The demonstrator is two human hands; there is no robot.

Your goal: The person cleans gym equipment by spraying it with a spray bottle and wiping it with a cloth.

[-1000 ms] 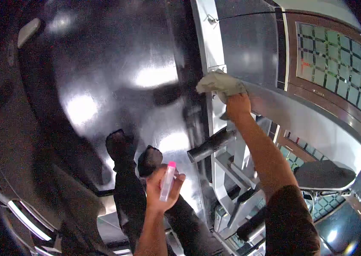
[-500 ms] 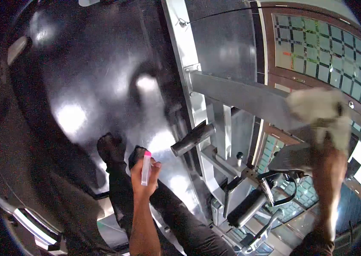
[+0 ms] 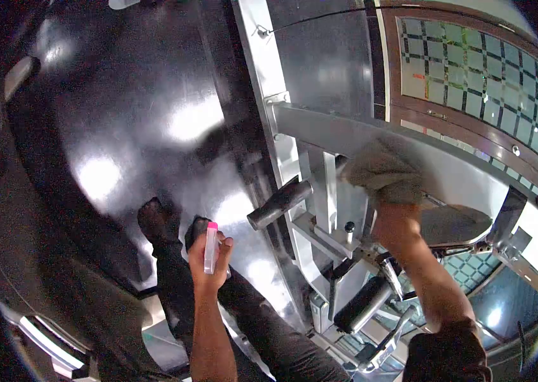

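Note:
My left hand (image 3: 208, 260) is closed around a spray bottle (image 3: 211, 251), held over my legs. From above I see its narrow translucent head with a pink tip; the rest is hidden by the hand. On the right, my outstretched right hand (image 3: 399, 210) has a grey-beige cloth (image 3: 387, 167) in its grasp. The cloth lies against the grey metal beam (image 3: 320, 124) of an exercise machine and is slightly blurred. The cloth and the viewing angle cover most of the right fingers.
Below the beam are a black padded roller (image 3: 280, 204), a second roller (image 3: 366, 304) and a black-knobbed pin (image 3: 349, 230). A white upright (image 3: 262, 57) runs along the shiny dark floor (image 3: 135, 95). Behind stands a brown-framed door with checkered glass (image 3: 479, 63).
My right hand and the cloth have swept left along the beam, from its far right part toward its middle. My left hand keeps the spray bottle in nearly the same place.

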